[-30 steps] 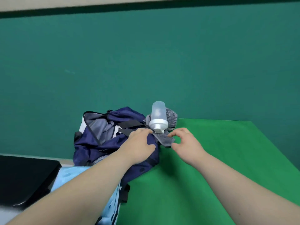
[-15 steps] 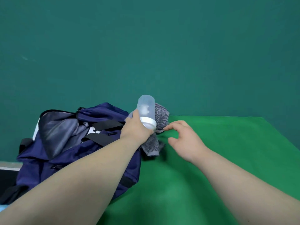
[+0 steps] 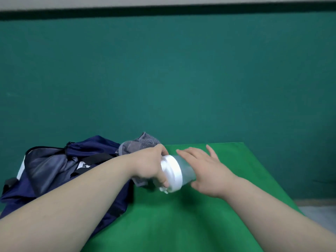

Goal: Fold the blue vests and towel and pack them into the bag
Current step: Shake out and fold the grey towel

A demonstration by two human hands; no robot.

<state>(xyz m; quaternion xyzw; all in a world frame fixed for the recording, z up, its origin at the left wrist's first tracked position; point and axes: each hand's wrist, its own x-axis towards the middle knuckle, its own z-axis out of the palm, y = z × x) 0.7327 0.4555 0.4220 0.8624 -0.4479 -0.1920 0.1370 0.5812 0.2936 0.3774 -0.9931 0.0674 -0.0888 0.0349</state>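
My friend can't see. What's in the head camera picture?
A person's left hand grips the white lid end of a clear bottle held sideways over a green table, while the right hand rests straight-fingered on its body. A grey striped towel and an open navy bag sit just behind, at left.

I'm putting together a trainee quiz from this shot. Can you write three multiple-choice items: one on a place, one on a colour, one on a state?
1. Where is the bag relative to the bottle?
A) left of it B) right of it C) on top of it
2. What colour is the bottle's cap?
A) red B) black C) white
3. How is the bottle oriented?
A) upright B) tipped on its side C) upside down

Answers:
1 A, the navy bag fills the left side.
2 C, the cap is plain white.
3 B, the cap faces the bag and the body points right.
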